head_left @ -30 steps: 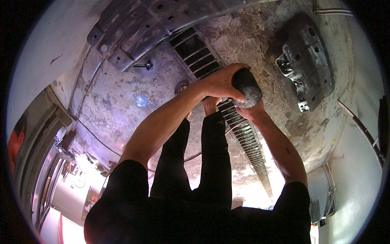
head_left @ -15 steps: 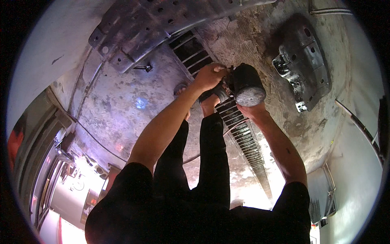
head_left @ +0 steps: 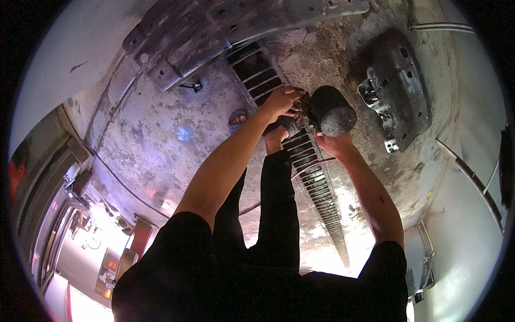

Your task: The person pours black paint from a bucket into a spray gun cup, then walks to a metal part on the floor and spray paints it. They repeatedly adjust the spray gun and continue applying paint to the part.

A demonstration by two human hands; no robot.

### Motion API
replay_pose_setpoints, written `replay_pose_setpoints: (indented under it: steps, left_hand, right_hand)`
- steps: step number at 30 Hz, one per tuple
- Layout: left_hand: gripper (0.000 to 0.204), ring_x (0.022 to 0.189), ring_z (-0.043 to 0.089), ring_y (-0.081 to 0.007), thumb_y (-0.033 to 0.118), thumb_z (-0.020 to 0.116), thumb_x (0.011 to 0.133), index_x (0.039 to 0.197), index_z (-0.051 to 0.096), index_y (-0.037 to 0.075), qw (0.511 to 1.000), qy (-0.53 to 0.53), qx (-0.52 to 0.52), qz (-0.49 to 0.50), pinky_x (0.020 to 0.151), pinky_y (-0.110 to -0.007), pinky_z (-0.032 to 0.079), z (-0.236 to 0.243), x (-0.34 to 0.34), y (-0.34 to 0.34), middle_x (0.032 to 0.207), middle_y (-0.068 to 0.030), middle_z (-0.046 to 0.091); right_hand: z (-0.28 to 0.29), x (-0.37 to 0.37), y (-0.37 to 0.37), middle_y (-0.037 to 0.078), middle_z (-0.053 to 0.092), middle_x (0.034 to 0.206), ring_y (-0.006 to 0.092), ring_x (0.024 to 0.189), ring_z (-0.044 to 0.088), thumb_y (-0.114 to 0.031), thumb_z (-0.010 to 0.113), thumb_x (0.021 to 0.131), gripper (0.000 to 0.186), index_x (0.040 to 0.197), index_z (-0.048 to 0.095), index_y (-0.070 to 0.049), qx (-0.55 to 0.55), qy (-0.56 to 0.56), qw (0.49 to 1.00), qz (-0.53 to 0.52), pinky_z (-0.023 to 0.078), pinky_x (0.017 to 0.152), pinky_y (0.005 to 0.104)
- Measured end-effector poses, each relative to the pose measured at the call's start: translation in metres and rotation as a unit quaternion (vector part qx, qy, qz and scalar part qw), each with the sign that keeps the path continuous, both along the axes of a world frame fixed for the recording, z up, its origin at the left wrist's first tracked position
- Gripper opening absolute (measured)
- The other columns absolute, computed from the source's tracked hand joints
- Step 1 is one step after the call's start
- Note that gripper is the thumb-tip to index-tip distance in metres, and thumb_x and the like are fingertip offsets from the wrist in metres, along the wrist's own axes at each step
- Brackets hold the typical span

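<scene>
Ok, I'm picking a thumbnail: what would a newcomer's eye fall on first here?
Probably the grey-ended dark cylinder right of centre, with the right hand at its lower end and the left hand to its left. Next come the large perforated metal panel along the top and the smaller dark metal piece at upper right, then the slatted grate running diagonally through the middle.

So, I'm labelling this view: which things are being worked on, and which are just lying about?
In hand:
- dark cylinder, right hand at its grey end, exact grip hidden
- small fittings beside it, at the left hand's fingers

Lying about:
- large dark panel with holes, top
- smaller dark panel, right
</scene>
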State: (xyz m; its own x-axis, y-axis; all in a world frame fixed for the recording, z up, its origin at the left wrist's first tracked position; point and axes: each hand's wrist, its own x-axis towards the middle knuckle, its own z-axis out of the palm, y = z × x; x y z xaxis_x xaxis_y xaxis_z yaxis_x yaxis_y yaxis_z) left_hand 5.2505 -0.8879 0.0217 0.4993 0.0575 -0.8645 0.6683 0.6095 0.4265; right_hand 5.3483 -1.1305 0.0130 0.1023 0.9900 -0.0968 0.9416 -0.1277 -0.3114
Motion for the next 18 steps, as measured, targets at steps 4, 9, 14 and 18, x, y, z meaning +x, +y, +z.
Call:
replay_pose_setpoints:
  steps: [4, 9, 14, 18]
  left_hand:
    - [0.047, 0.101, 0.068, -0.0274, 0.032, 0.067, 0.094, 0.13, 0.058, 0.004, 0.997, -0.034, -0.031, -0.069, 0.081, -0.041, 0.062, 0.003, 0.004, 0.004, 0.116, -0.0108, 0.068]
    - [0.046, 0.099, 0.068, -0.0231, 0.03, 0.07, 0.093, 0.13, 0.061, 0.005, 0.988, -0.041, -0.027, -0.144, 0.08, -0.04, 0.062, -0.019, 0.015, -0.004, 0.112, -0.0119, 0.068]
    - [0.05, 0.063, 0.069, -0.0249, 0.045, 0.077, 0.083, 0.068, 0.07, -0.003, 0.928, -0.175, 0.284, -0.168, 0.062, -0.04, 0.056, -0.044, 0.02, -0.02, 0.062, -0.017, 0.065]
    - [0.055, 0.059, 0.066, -0.0295, 0.052, 0.077, 0.079, 0.063, 0.07, 0.0, 0.972, -0.031, 0.201, -0.114, 0.064, -0.046, 0.051, -0.027, 0.023, -0.018, 0.06, -0.0204, 0.063]
  right_hand:
    - [0.023, 0.01, 0.0, 0.01, 0.064, 0.098, 0.0361, 0.086, 0.063, -0.027, 0.067, 0.08, 0.022, 0.092, 0.069, -0.009, 0.021, 0.011, 1.0, -0.006, 0.052, 0.075, 0.0528]
    - [0.036, 0.015, -0.003, 0.018, 0.063, 0.114, 0.039, 0.101, 0.06, -0.024, 0.067, 0.08, 0.029, 0.108, 0.071, -0.017, -0.019, -0.092, 0.994, 0.062, 0.049, 0.083, 0.0566]
    - [0.058, 0.029, 0.006, 0.013, 0.068, 0.111, 0.0397, 0.104, 0.064, -0.038, 0.054, 0.093, 0.044, 0.126, 0.064, -0.011, -0.11, -0.225, 0.948, 0.195, 0.053, 0.09, 0.0478]
    - [0.074, 0.025, 0.031, 0.017, 0.064, 0.125, 0.0372, 0.107, 0.063, -0.037, 0.058, 0.093, 0.047, 0.132, 0.059, -0.01, -0.166, -0.044, 0.985, 0.004, 0.052, 0.093, 0.0455]
